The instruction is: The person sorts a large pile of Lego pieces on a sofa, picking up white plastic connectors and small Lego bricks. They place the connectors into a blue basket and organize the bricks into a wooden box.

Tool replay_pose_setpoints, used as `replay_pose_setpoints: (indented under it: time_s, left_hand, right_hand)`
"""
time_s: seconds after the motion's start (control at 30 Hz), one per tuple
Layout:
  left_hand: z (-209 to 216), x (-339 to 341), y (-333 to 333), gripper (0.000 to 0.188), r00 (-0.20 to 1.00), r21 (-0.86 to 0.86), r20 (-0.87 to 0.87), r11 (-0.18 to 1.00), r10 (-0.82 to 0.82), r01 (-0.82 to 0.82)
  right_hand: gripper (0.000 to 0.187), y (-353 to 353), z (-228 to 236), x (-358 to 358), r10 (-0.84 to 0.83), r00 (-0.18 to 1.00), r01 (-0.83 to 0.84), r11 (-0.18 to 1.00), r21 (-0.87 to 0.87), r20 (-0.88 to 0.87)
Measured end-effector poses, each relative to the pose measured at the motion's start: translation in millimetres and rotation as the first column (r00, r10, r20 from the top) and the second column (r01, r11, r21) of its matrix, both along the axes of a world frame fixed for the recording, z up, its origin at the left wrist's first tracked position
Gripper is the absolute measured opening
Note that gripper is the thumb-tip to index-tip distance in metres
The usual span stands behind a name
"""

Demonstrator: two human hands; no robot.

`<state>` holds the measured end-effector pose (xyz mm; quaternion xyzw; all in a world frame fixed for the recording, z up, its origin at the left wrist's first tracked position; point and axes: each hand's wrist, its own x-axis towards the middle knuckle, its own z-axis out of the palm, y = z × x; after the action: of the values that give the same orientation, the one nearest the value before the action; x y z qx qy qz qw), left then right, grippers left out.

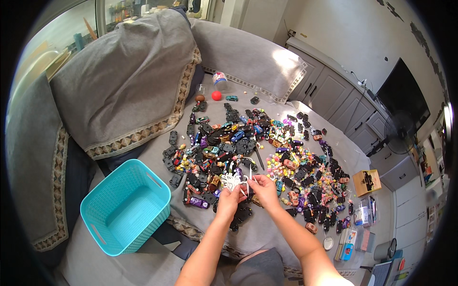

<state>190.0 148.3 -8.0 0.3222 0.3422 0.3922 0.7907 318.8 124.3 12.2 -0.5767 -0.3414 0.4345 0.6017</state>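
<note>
A bundle of white cord (231, 181) sits in the fingers of my left hand (228, 201), which is closed on it over the near middle of the toy pile. Close beside it, my right hand (265, 191) pinches a white strand that stands up from its fingertips. Under and around both hands lie many small toy cars (245, 145), black, purple, blue and orange. To the right, small pastel-coloured pieces (274, 164) are mixed among the cars. A thin black pen-like stick (259, 158) lies just beyond my right hand.
An empty turquoise basket (126, 209) stands at the left on the grey sofa (119, 81). Farther off are a red ball (216, 96) and a clear jar (220, 81). At the right are a wooden box (366, 182), a round white lid (328, 243) and a fan (400, 126).
</note>
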Motion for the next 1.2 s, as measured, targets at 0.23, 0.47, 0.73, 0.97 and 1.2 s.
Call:
replay_pose_setpoints:
  time_s: [0.23, 0.47, 0.73, 0.97, 1.2]
  left_hand:
    - [-6.2, 2.1, -0.2, 0.02, 0.995, 0.002, -0.051, 0.997, 0.082, -0.082]
    - [-14.3, -1.2, 1.0, 0.013, 0.992, 0.075, -0.114, 0.996, 0.053, -0.045]
    - [-2.7, -13.0, 11.8, 0.017, 0.961, 0.215, -0.175, 0.961, 0.216, -0.176]
    - [14.4, -6.9, 0.5, 0.017, 0.828, 0.647, -0.458, 0.76, 0.324, 0.06]
    - [-2.4, -5.9, 4.1, 0.012, 0.828, 0.584, -0.447, 0.812, 0.339, -0.017]
  right_hand:
    - [0.011, -1.4, -5.4, -27.2, -0.074, 0.943, 0.054, 0.996, 0.07, 0.325]
    - [0.018, -3.1, 5.4, -7.9, 0.112, 0.987, -0.095, 0.984, -0.149, 0.112]
    - [0.023, 3.6, 55.5, 39.7, 0.53, 0.813, -0.429, 0.826, -0.366, 0.243]
    - [0.028, 28.8, 32.5, 22.1, 0.526, 0.828, -0.441, 0.824, -0.355, 0.193]
    - [0.022, 25.6, 49.2, 4.0, 0.294, 0.956, -0.268, 0.892, -0.365, 0.017]
